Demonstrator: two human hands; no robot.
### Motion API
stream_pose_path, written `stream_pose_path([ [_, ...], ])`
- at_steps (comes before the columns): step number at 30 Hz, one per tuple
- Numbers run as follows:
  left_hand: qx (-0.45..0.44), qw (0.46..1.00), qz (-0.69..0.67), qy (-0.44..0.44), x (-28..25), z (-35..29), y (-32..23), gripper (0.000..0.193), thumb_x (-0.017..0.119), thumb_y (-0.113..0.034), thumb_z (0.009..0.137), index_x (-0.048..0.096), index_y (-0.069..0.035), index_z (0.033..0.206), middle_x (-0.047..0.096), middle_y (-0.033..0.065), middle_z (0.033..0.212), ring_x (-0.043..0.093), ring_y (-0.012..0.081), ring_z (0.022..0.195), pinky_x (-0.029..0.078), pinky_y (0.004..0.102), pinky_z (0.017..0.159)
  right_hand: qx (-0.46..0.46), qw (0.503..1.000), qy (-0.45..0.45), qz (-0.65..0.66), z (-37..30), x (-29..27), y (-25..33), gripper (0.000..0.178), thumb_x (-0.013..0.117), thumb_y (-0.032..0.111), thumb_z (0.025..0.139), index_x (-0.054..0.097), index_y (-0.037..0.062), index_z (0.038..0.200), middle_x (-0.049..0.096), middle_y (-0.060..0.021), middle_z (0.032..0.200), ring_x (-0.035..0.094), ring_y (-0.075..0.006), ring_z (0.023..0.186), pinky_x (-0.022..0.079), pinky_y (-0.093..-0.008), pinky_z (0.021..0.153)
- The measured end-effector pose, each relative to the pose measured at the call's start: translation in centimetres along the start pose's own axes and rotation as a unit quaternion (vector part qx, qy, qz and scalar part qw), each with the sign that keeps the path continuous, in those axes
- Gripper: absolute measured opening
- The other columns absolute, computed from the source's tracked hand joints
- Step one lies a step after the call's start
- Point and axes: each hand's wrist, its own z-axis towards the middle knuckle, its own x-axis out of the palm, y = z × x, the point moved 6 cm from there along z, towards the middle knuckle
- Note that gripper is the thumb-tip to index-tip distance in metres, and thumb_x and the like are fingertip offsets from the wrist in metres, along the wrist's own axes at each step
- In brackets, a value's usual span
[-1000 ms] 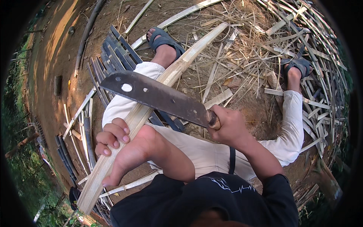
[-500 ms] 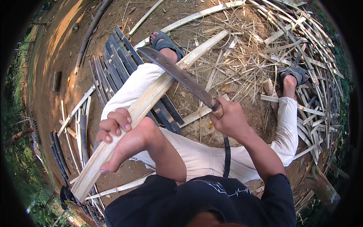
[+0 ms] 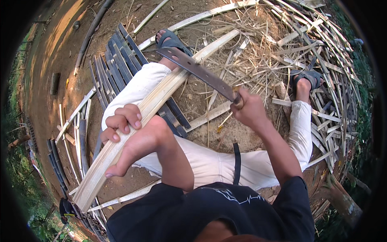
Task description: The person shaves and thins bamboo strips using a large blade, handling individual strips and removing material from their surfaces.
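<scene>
Machete (image 3: 193, 68) shifted toward the far end of the pale bamboo strip (image 3: 161, 93) since 1 second ago.
Left hand (image 3: 139, 141) grips the strip, which slants across the left trouser leg (image 3: 139, 86); right hand (image 3: 250, 108) is wrapped around the machete's handle. Dark slats (image 3: 121, 60) and shavings (image 3: 258, 60) lie on the ground (image 3: 229, 135).

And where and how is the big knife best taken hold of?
Probably by its handle, from the person's right: the right hand wraps that short end, while the long blade points toward the upper left, crossing the pale strip in view.
</scene>
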Motion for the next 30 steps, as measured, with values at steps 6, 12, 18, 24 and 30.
stream_pose_path([
  [6,0.026,0.996,-0.033,0.075,0.8,-1.5,-0.4,0.081,0.028,-0.095,0.075,0.031,-0.014,0.075,0.025,0.0014,0.059,0.022,0.0119,0.043,0.017,0.0274,0.042,0.000,0.999,-0.020,-0.040,1.0,0.3,-2.0,0.015,0.070,0.013,0.076,0.057,0.0062,0.083,0.064,-0.0137,0.067,0.066,-0.0308,0.060,0.055,-0.0429,0.060],
  [12,0.038,0.991,-0.087,0.093,1.4,-2.3,-1.6,0.081,0.029,-0.095,0.075,0.032,-0.013,0.076,0.024,0.0012,0.059,0.023,0.0120,0.043,0.017,0.0278,0.042,-0.123,0.991,-0.046,0.003,-0.2,-0.6,3.9,0.012,0.068,0.010,0.078,0.062,0.0047,0.086,0.065,-0.0129,0.066,0.068,-0.0264,0.060,0.053,-0.0388,0.057],
  [18,0.024,0.999,0.025,0.039,1.0,-1.0,-0.4,0.083,0.028,-0.096,0.074,0.031,-0.014,0.075,0.024,0.0003,0.059,0.023,0.0112,0.043,0.017,0.0265,0.043,0.086,0.996,-0.020,-0.034,3.8,0.0,-5.0,0.019,0.073,0.014,0.075,0.060,0.0042,0.085,0.062,-0.0163,0.064,0.066,-0.0351,0.063,0.054,-0.0420,0.062],
  [24,0.025,0.997,-0.019,0.073,1.8,-2.0,-1.1,0.080,0.030,-0.095,0.075,0.032,-0.015,0.075,0.025,0.0001,0.059,0.023,0.0108,0.043,0.016,0.0258,0.043,-0.070,0.990,-0.108,-0.061,2.8,1.0,-5.6,0.017,0.071,0.011,0.077,0.058,0.0030,0.084,0.064,-0.0156,0.067,0.065,-0.0330,0.062,0.053,-0.0408,0.060],
  [30,0.030,0.995,-0.037,0.092,1.7,-1.8,-1.2,0.080,0.030,-0.095,0.075,0.032,-0.015,0.075,0.025,0.0004,0.060,0.023,0.0110,0.043,0.016,0.0255,0.043,0.033,0.998,-0.020,-0.047,6.1,0.6,-3.3,0.015,0.066,0.016,0.084,0.057,0.0053,0.081,0.065,-0.0112,0.064,0.067,-0.0255,0.058,0.056,-0.0396,0.060],
])
